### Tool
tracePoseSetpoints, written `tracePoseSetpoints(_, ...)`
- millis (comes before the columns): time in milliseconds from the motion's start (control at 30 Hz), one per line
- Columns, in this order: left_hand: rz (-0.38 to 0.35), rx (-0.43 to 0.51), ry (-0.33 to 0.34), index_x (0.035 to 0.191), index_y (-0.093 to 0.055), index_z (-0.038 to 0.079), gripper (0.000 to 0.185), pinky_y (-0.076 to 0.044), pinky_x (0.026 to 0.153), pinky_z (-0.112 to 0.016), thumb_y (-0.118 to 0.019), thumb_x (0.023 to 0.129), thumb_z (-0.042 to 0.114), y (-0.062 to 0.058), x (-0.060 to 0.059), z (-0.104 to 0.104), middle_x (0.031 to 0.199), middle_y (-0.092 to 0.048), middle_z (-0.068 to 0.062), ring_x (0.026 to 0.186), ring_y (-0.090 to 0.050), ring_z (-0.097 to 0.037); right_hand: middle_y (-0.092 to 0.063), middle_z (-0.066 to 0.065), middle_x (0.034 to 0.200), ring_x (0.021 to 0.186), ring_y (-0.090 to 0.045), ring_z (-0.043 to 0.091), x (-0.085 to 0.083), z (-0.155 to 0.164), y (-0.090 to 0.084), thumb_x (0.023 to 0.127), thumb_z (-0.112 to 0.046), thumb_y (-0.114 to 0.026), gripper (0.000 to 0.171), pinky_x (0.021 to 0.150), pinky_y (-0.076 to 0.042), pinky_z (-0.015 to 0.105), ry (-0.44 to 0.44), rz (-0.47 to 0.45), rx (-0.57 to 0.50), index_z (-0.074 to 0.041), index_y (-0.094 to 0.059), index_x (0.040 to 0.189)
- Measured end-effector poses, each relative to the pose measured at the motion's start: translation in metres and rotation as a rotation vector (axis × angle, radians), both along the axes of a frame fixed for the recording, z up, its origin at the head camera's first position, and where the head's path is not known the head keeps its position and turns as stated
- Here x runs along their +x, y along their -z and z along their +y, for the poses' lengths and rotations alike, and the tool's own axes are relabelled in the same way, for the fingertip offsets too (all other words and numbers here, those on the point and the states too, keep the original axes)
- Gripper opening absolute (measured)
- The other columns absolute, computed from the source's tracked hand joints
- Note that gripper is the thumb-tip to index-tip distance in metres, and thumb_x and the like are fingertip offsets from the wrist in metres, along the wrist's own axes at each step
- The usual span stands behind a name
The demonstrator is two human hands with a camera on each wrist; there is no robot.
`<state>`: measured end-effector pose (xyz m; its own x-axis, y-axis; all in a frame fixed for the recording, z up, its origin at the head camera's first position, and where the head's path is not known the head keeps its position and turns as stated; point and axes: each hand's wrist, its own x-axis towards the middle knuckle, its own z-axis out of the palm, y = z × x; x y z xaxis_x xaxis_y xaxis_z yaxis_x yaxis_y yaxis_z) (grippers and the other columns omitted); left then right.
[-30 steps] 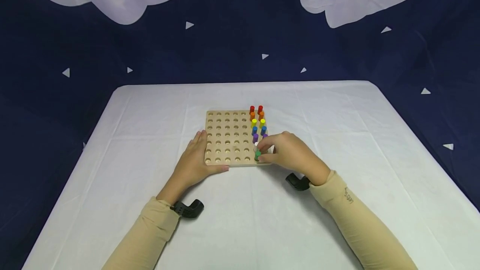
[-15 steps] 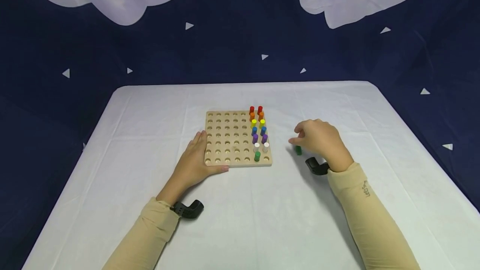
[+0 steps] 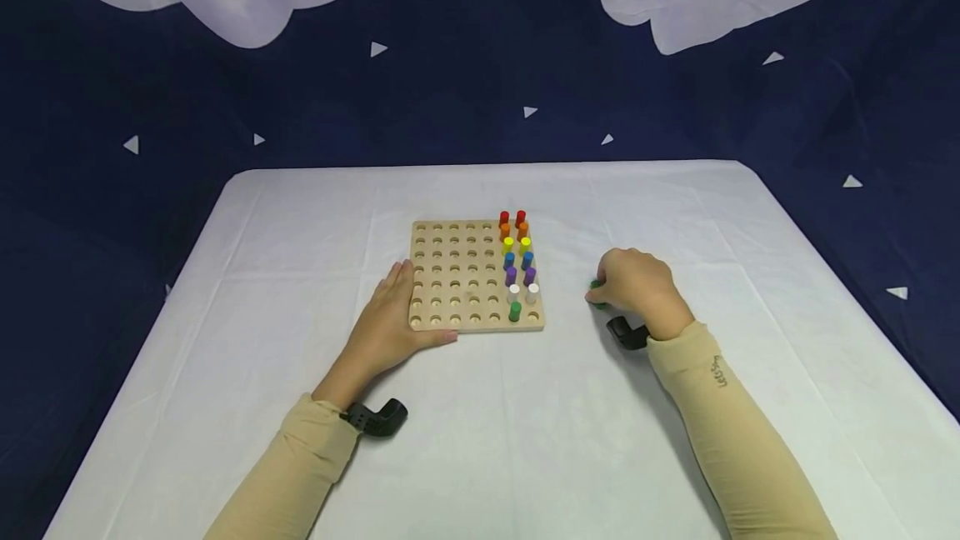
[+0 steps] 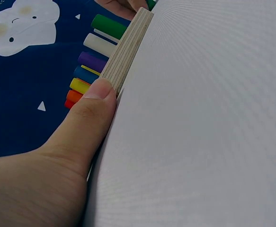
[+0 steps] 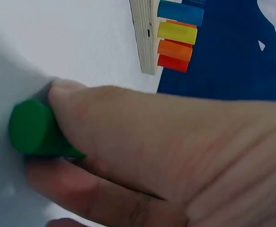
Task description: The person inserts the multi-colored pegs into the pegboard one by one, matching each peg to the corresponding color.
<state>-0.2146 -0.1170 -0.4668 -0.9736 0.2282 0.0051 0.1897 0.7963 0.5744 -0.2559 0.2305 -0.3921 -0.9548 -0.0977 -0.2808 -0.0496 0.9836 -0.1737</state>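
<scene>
A wooden pegboard (image 3: 446,276) lies mid-table, with two columns of coloured pegs upright along its right side. They run from red at the back through orange, yellow, blue and purple to white, with one green peg (image 3: 514,312) in the front row. My left hand (image 3: 382,319) rests against the board's front left corner, fingers straight along the left edge and thumb along the front edge. To the right of the board, my right hand (image 3: 637,290) pinches another green peg (image 5: 31,127) between thumb and fingers, low at the white cloth; the fingers partly cover it.
A white cloth (image 3: 465,440) covers the table. Behind it hangs a dark blue backdrop (image 3: 450,107) with white clouds and triangles. Each wrist wears a black camera mount, the left (image 3: 378,419) and the right (image 3: 628,333) both near the cloth.
My right hand has let go of the green peg in the board, moved right, and now pinches a second green peg from the cloth. The left hand has stayed put.
</scene>
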Motion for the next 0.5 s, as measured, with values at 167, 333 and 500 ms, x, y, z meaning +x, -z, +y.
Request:
tracePoseSetpoints(167,-0.009,-0.003,-0.006,0.158,-0.007,-0.001,0.136,-0.014,0.126,-0.05,-0.078,0.067,0.07,0.001,0.0,0.001,0.167,-0.009,-0.017,0.156,-0.006,-0.031,-0.072,0.008,0.093,0.077,-0.061,0.024,0.0,-0.001,-0.001,0.086,-0.028,-0.076,0.026,0.062,-0.048,0.036,-0.027,0.031,-0.033,-0.008,-0.075,0.101)
tracePoseSetpoints(333,-0.007,-0.003,-0.005,0.158,-0.007,-0.001,0.136,-0.015,0.126,-0.05,-0.078,0.067,0.071,0.001,0.0,0.001,0.167,-0.009,-0.017,0.156,-0.007,-0.031,-0.074,0.008,0.098,0.083,-0.065,0.024,0.002,-0.002,-0.007,0.087,-0.03,-0.074,0.032,0.07,-0.051,0.04,-0.06,0.11,-0.114,-0.007,-0.073,0.109)
tracePoseSetpoints(500,-0.003,0.0,-0.005,0.158,-0.007,-0.001,0.135,-0.015,0.126,-0.051,-0.078,0.067,0.07,0.0,0.001,0.001,0.167,-0.009,-0.017,0.156,-0.007,-0.032,-0.073,0.004,0.097,0.08,-0.063,0.023,0.005,-0.005,-0.015,0.087,-0.028,-0.074,0.022,0.067,-0.048,0.035,-0.071,0.159,-0.229,-0.013,-0.069,0.102)
